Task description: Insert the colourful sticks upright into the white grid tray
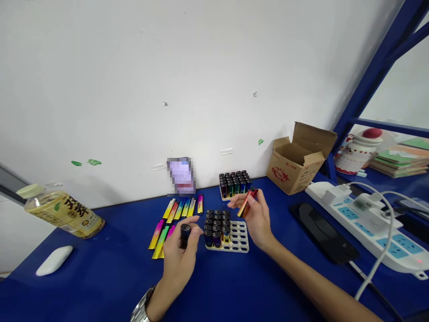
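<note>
My left hand [179, 250], with a watch at the wrist, is closed around an upright dark lighter [185, 231]. My right hand [256, 217] pinches a shiny red and gold lighter [246, 205], held tilted above the desk. Between the hands stands a white perforated tray [239, 237], its left part filled with upright black-topped lighters [217, 222]. Several shiny rainbow-coloured cases or lighters [161, 241] lie flat beyond and left of my left hand, some hidden behind it.
A second tray of lighters [234, 183] stands by the wall, near a leaning phone [181, 175]. At right are an open cardboard box [291, 167], a black phone [323, 232] and a power strip [368, 223]. A bottle [67, 212] and white case [54, 260] sit left.
</note>
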A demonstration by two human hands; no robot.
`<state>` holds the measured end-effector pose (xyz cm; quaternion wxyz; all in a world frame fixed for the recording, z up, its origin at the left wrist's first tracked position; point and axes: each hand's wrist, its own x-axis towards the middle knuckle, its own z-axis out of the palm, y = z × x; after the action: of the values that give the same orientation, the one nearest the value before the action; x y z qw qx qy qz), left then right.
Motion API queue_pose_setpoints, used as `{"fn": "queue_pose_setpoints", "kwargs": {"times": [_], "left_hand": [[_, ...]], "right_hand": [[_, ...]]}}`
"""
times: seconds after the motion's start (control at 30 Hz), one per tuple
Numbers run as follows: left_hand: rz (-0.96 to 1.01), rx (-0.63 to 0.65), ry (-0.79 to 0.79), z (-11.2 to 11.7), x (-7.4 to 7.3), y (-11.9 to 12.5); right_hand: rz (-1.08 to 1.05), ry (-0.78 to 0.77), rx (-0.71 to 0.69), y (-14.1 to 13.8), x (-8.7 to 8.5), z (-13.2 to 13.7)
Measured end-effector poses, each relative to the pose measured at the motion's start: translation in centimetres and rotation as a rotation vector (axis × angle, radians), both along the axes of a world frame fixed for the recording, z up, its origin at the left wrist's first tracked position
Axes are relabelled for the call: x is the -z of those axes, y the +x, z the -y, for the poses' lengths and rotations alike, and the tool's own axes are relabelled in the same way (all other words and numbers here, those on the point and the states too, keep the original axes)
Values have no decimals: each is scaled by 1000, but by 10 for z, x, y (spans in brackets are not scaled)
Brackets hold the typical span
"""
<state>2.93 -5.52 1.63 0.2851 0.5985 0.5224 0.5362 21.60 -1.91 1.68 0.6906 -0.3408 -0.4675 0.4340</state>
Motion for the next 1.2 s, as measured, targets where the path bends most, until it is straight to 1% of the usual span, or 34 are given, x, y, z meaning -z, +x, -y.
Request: {"fn": "queue_pose_setpoints", "kwargs": {"times": [0.07, 0.17, 0.23, 0.3, 0.37, 0.43, 0.53, 0.6, 0.7, 0.83, 1.1, 1.2], "left_hand": [[18, 7, 5, -3, 0, -3], [2, -10, -24, -8, 0, -4], [47, -9, -41, -11, 1, -4], [141, -4, -71, -13, 2, -3], [242, -9, -133, -15, 4, -4], [309, -21, -216, -15, 6, -5], [341, -51, -322, -16, 7, -6], [344, -61, -355, -16, 7, -6], [341, -42, -383, -17, 5, -6], [335, -21, -392, -17, 3, -6], [288, -42, -417, -16, 0, -4], [290, -50, -401, -16, 0, -3]], "right_hand": [[-80, -55, -25, 5, 4, -8], [-20, -126, -29, 12, 12, -17], [63, -158, -40, 14, 18, -21], [184, -170, -40, 14, 22, -24], [321, -175, -24, 15, 25, -24], [430, -194, 13, 15, 26, -24], [519, -229, 110, 15, 25, -25], [545, -238, 173, 15, 23, -25], [568, -240, 206, 15, 21, -25], [583, -220, 206, 15, 23, -24], [554, -231, 155, 15, 26, -24], [574, -218, 165, 15, 26, -24]]}}
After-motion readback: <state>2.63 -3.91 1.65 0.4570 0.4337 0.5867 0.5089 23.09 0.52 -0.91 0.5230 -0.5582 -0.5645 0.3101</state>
